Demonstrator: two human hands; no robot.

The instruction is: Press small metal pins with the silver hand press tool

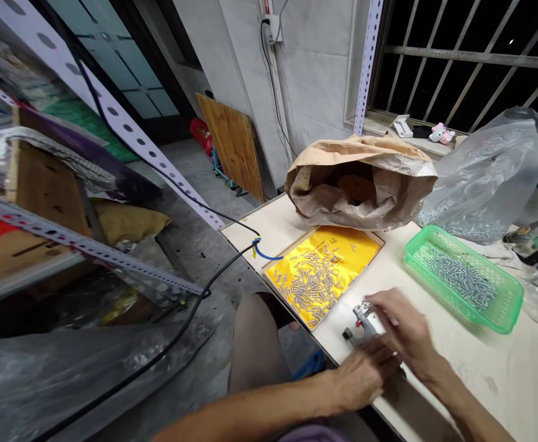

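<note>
A small grey metal tool or fixture (365, 320) lies at the front edge of the white table, between my hands. My left hand (363, 376) is closed around its near end, fingers curled and blurred. Over its far side bends my right hand (404, 328), thumb and fingers closed on a part that I cannot make out. Left of them, many small metal pins are scattered on a yellow sheet (351, 245) in a shallow tray. To the right, a green basket (508, 307) holds a heap of similar metal pieces.
A large brown paper bag (365, 184) stands open at the table's back. Behind the basket sits a clear plastic bag (484, 178) of metal pieces. A black cable (176, 334) crosses at left, and a perforated metal post (144, 141) slants beside the table.
</note>
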